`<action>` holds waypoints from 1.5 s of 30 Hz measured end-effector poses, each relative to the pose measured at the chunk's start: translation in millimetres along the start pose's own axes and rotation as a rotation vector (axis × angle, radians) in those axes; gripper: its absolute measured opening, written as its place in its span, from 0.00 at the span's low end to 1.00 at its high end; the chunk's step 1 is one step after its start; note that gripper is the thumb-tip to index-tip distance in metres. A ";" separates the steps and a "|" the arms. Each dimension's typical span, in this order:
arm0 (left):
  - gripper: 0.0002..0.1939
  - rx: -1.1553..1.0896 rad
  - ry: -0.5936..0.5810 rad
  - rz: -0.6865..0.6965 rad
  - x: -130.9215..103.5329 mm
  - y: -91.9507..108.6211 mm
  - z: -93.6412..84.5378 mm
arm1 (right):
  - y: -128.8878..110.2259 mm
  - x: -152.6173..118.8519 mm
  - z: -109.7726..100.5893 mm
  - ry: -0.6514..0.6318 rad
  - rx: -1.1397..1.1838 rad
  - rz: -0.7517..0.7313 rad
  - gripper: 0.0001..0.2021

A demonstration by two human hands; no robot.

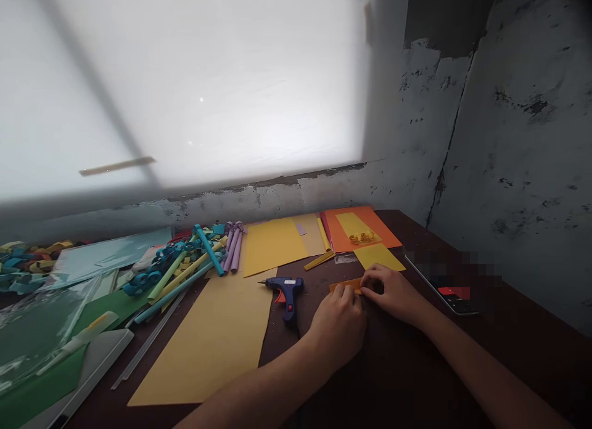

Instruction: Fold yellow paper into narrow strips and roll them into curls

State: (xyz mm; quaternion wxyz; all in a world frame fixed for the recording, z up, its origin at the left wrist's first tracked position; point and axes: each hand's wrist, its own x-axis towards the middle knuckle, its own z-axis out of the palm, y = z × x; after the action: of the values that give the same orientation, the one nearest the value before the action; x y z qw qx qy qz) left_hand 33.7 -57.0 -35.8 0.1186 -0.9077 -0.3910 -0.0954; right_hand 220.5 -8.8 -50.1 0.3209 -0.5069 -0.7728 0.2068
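On the dark table, both hands work at a narrow orange paper strip [342, 286]. My left hand [340, 321] is closed over the strip's near side, its fingers curled down. My right hand [391, 291] pinches the strip's right end between thumb and index finger. Part of the strip is hidden under the fingers. Left of my hands lies a blue hot glue gun [290, 293] with an orange trigger, its nozzle pointing left. A yellow paper piece [379, 257] lies just beyond my right hand. Folded yellow strips [319, 260] rest behind the glue gun.
A large tan sheet [208, 343] covers the table's left-middle. Behind it are rolled purple paper tubes [234, 250], blue paper chains [152, 272] and a yellow sheet [275, 247]. An orange sheet [386, 232] carries small yellow curls [361, 237]. A phone [456, 296] lies right; clear sticks [148, 343] lie left.
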 end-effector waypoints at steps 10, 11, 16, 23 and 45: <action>0.18 -0.106 -0.043 -0.092 -0.7 4.6 -1.3 | 4.8 -1.3 0.2 0.050 -0.019 -0.053 0.04; 0.18 -0.115 -0.048 -0.098 -0.7 4.6 -0.7 | 4.1 -1.5 0.1 0.062 -0.028 -0.059 0.04; 0.19 -0.140 -0.064 -0.109 -0.3 4.2 0.9 | -3.4 -2.7 0.5 0.024 -0.060 -0.102 0.07; 0.18 -0.145 -0.071 -0.104 -0.6 3.3 0.7 | -4.4 -4.9 3.8 -0.017 -0.144 -0.140 0.09; 0.25 -0.074 -0.073 -0.192 -7.5 23.2 2.7 | -6.0 -5.6 4.7 -0.012 -0.195 -0.094 0.11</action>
State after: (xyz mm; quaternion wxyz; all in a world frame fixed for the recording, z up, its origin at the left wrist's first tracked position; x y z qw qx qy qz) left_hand 45.8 -76.9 -43.6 0.0609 -0.8728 -0.4764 -0.0875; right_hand 214.9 -16.3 -51.2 0.2748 -0.4976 -0.8141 0.1186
